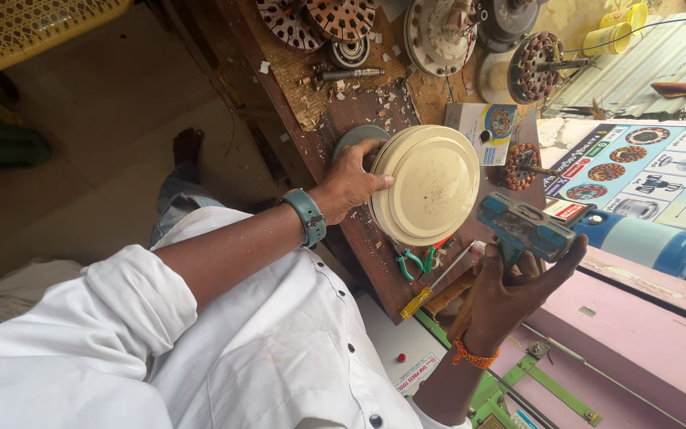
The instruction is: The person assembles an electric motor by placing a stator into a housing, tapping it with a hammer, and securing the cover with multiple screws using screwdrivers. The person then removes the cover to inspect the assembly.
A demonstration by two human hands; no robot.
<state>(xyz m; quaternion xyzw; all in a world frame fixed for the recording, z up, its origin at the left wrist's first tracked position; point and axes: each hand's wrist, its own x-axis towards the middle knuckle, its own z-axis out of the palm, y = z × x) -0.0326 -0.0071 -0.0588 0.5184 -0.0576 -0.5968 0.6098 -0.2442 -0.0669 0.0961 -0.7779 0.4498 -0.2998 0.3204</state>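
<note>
Nearest, at about 4 o'clock, the right hand is closed around a blue, worn hand tool, holding it just beside the round cream motor cover. At centre, the left hand grips that cover by its 9 o'clock edge, holding it tilted on the wooden worktop. Green-handled pliers and a yellow-handled screwdriver lie at the cover's 6 o'clock. Farther off, toward 12 o'clock, copper-wound stators rest on the worktop.
</note>
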